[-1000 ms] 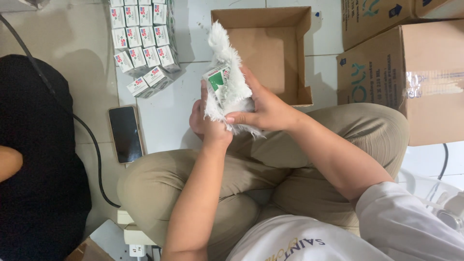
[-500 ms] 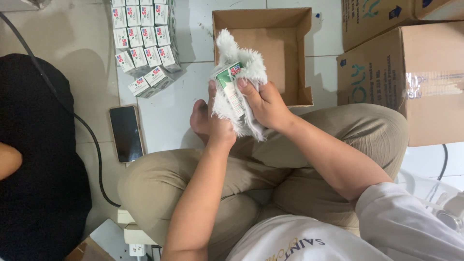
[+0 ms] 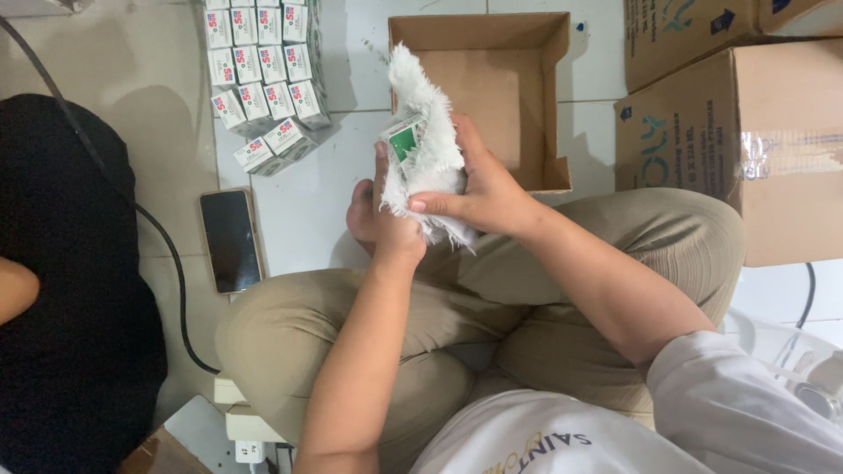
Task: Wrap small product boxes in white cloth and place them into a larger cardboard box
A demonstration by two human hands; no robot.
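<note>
Both my hands are raised in front of my crossed legs. My left hand (image 3: pixel 379 218) grips a small white and green box (image 3: pixel 403 137) from below. A fluffy white cloth (image 3: pixel 428 145) is wrapped around that box, and my right hand (image 3: pixel 479 184) presses the cloth against it, thumb along the near side. Only one corner of the box shows out of the cloth.
An open cardboard tray (image 3: pixel 527 53) lies on the tiled floor just beyond my hands. Rows of several small white boxes (image 3: pixel 262 70) sit to the far left, a dark phone (image 3: pixel 228 239) near my left knee. Large cartons (image 3: pixel 755 132) stand at right. A black cable (image 3: pixel 176 272) and a person in black (image 3: pixel 61 290) are at left.
The cloth-wrapped box has turned in my hands and the cloth has shifted over it; my right hand slid along the cloth. The hands stay at about the same spot.
</note>
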